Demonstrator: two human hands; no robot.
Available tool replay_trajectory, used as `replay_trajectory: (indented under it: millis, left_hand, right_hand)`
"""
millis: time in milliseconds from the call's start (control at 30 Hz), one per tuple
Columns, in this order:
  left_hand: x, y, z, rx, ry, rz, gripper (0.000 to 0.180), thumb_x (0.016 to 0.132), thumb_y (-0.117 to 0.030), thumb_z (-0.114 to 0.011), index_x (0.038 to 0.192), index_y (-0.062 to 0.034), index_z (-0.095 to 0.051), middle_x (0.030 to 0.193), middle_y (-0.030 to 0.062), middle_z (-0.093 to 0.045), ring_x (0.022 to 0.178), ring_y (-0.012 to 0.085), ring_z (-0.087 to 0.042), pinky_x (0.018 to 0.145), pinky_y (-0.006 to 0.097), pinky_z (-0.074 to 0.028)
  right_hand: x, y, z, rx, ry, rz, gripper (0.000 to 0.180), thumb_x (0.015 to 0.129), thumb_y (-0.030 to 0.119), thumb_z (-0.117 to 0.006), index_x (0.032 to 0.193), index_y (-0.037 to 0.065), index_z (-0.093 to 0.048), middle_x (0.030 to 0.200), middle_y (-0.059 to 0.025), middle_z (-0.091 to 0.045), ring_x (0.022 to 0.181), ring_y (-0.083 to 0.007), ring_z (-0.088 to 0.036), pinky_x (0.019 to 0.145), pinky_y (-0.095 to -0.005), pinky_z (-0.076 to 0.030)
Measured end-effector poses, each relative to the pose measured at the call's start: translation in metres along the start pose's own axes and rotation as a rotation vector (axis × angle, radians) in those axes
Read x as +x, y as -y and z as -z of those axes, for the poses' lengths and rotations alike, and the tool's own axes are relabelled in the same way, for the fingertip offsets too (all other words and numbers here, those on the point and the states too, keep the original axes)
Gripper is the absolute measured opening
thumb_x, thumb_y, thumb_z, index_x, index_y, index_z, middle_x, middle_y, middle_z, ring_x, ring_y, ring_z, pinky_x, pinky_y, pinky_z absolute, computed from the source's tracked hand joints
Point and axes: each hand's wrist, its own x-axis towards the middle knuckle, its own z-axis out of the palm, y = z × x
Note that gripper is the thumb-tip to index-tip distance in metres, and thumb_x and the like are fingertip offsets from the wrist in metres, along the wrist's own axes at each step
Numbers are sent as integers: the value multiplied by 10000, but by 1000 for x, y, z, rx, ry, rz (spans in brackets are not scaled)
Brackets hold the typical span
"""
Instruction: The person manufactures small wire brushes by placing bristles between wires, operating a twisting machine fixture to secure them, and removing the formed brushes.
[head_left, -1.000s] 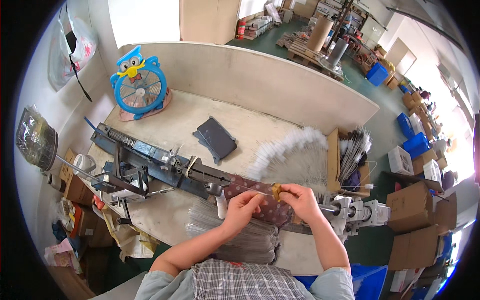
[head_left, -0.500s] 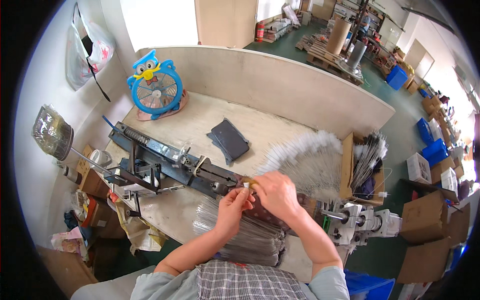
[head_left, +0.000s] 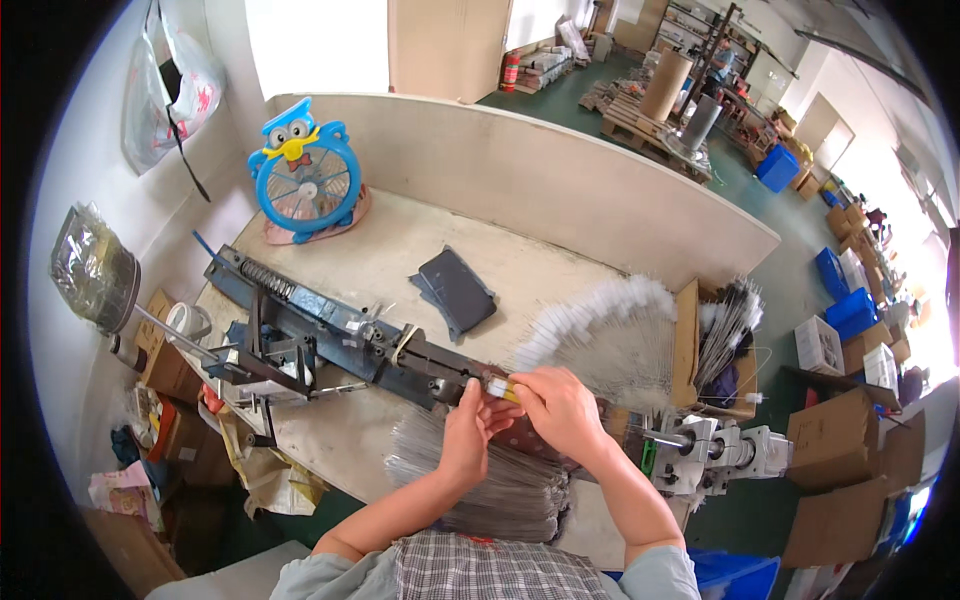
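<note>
Both my hands meet over the near end of a long dark metal jig [head_left: 345, 330]. My right hand [head_left: 560, 410] is closed round a small yellow-and-white piece [head_left: 503, 388], whose kind I cannot make out. Just left of it, my left hand [head_left: 468, 430] has its thumb up and its fingers curled, close against that piece; what they pinch is hidden. Below the hands lies a thick bundle of thin metal wires [head_left: 510, 495]. Beyond them, more thin wires with white tufted ends [head_left: 590, 325] are fanned out on the table.
A cardboard box [head_left: 686, 345] of wires stands at the right, behind a metal clamp-like machine [head_left: 715, 445]. A dark flat pad [head_left: 458, 290] lies mid-table. At the far left are a blue cartoon fan [head_left: 308, 190] and a plastic-wrapped lamp head [head_left: 95, 270]. A low partition [head_left: 550, 160] edges the table.
My right hand has turned and shifted slightly down, bringing the yellow-and-white piece into clearer sight. The left hand's fingers have moved; the white bit at their tips no longer shows there. The view shifted slightly.
</note>
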Motion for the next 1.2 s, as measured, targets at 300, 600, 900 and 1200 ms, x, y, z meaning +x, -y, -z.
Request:
replay_trajectory:
  millis: [300, 600, 900, 1200]
  left_hand:
    - [8, 21, 18, -257, 102, -119, 240, 965, -233, -463, 1001, -23, -574, 924, 62, -619, 841, 143, -613, 766, 304, -489]
    - [4, 17, 2, -202, -12, -160, 122, 914, -121, -543, 987, -26, -567, 936, 60, -629, 864, 156, -630, 762, 297, -510]
    - [5, 20, 3, -164, -1, -184, 117, 902, -86, -537, 995, -19, -562, 959, 73, -634, 863, 151, -630, 774, 287, -505]
    - [5, 19, 6, -271, -6, -113, 128, 909, -137, -521, 942, -19, -558, 930, 78, -631, 877, 177, -631, 786, 323, -506]
  right_hand:
    - [-5, 26, -13, -305, -243, 108, 309, 691, 168, -718, 980, 72, -666, 936, -38, -633, 934, -236, -566, 787, -371, -443]
    - [-12, 7, -3, -243, -259, 285, 215, 722, 157, -696, 937, 153, -685, 928, -12, -612, 942, -218, -558, 773, -364, -435]
    - [-15, 10, -3, -172, -253, 253, 219, 720, 139, -703, 938, 131, -697, 966, -29, -622, 955, -232, -563, 784, -369, -447]
    - [-11, 18, -4, -167, -232, 233, 272, 672, 102, -729, 939, 71, -689, 955, -65, -632, 939, -264, -574, 796, -376, -458]
